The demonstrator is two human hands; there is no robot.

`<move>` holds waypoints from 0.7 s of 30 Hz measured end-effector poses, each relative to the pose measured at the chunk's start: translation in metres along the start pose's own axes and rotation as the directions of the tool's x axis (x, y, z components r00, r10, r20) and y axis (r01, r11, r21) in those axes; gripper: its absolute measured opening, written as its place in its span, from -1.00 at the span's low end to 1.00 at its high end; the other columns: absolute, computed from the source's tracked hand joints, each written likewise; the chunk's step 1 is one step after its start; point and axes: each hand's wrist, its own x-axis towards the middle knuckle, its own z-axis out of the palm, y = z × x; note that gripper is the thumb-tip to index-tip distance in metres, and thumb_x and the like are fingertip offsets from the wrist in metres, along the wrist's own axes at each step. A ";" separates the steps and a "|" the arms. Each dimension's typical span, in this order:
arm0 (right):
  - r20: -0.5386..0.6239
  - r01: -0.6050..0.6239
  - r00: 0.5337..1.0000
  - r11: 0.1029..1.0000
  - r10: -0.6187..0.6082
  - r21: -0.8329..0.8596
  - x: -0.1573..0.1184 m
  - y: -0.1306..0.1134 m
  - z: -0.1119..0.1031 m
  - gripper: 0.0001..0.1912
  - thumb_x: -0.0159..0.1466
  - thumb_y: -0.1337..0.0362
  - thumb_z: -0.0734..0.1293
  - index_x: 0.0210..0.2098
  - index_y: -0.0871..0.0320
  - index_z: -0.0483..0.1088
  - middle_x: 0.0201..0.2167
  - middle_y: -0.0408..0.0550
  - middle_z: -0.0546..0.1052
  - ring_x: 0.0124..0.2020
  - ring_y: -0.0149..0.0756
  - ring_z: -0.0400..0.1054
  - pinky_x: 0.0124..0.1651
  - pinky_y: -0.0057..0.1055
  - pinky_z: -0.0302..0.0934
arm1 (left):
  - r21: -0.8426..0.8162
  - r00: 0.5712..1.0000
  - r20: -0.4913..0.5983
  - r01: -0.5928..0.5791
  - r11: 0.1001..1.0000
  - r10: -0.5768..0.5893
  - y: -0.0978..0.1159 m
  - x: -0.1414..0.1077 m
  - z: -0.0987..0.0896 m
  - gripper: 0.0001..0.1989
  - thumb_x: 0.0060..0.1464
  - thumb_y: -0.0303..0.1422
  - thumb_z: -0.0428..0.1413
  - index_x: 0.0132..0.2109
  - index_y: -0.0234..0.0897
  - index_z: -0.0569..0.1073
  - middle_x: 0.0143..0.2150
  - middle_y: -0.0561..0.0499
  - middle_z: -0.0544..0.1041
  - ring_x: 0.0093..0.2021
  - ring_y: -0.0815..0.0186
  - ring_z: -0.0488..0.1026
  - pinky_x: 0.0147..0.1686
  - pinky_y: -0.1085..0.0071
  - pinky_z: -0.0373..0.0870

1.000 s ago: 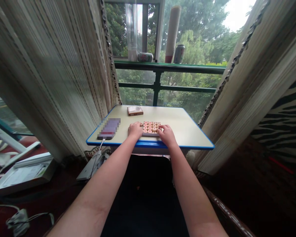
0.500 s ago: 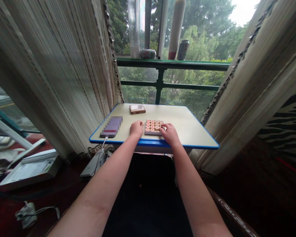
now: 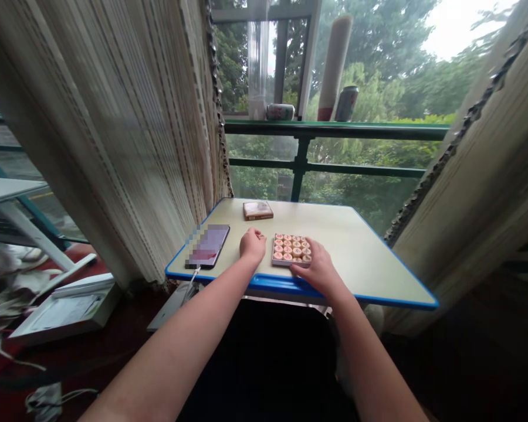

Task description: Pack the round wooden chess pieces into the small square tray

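A shallow box of Chinese chess pieces [image 3: 291, 249] lies on the table, its round wooden discs with red characters set in rows. My right hand [image 3: 320, 268] grips the box's right end, thumb at the near corner and fingers along the right side. To the left of the box, my left hand [image 3: 252, 244] is closed with its fingers curled in, resting at the table top. What those fingers hold, if anything, is too small to make out. Farther back lies a flat brown box lid [image 3: 258, 210].
A phone [image 3: 209, 246] with a white cable [image 3: 192, 282] lies at the left of the blue-edged table [image 3: 356, 234]. Beyond, the window ledge [image 3: 378, 130] carries a can on its side [image 3: 280, 112], stacked paper cups [image 3: 334, 67] and an upright can [image 3: 347, 104].
My right hand has shifted from the pieces near the box's right edge to its right side and near corner. My left hand stays closed beside the box. The camera view has tilted and moved closer.
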 end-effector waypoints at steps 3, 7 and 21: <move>0.045 -0.010 0.999 0.999 0.012 -0.050 0.009 0.002 0.005 -0.17 -0.01 0.10 0.37 0.17 0.36 0.13 0.09 0.27 0.30 0.12 0.04 0.19 0.17 -0.10 0.08 | -0.037 0.998 -0.061 -0.015 0.999 0.013 0.008 0.018 -0.001 -0.87 0.00 -0.38 0.11 -0.24 -0.28 0.39 -0.23 -0.11 0.53 -0.23 0.26 0.46 -0.25 0.40 0.31; 0.105 0.015 0.995 0.995 -0.004 -0.102 0.028 0.001 0.010 -0.17 -0.03 0.07 0.39 0.14 0.36 0.17 0.04 0.29 0.37 0.06 0.05 0.25 0.11 -0.10 0.13 | -0.150 0.989 -0.149 -0.045 0.988 0.022 0.021 0.046 0.007 -0.86 0.01 -0.35 0.11 -0.25 -0.28 0.37 -0.25 -0.08 0.52 -0.26 0.29 0.46 -0.25 0.40 0.33; 0.232 0.106 0.971 0.973 -0.057 -0.205 0.079 0.001 0.016 -0.05 -0.01 -0.11 0.33 0.21 0.34 0.08 0.03 0.29 0.37 0.02 0.11 0.26 -0.01 -0.07 0.21 | -0.312 0.932 -0.277 -0.318 0.895 0.235 0.000 0.095 0.036 -0.75 -0.12 -0.41 0.20 -0.22 -0.29 0.39 -0.22 -0.03 0.43 -0.39 0.41 0.38 -0.32 0.44 0.39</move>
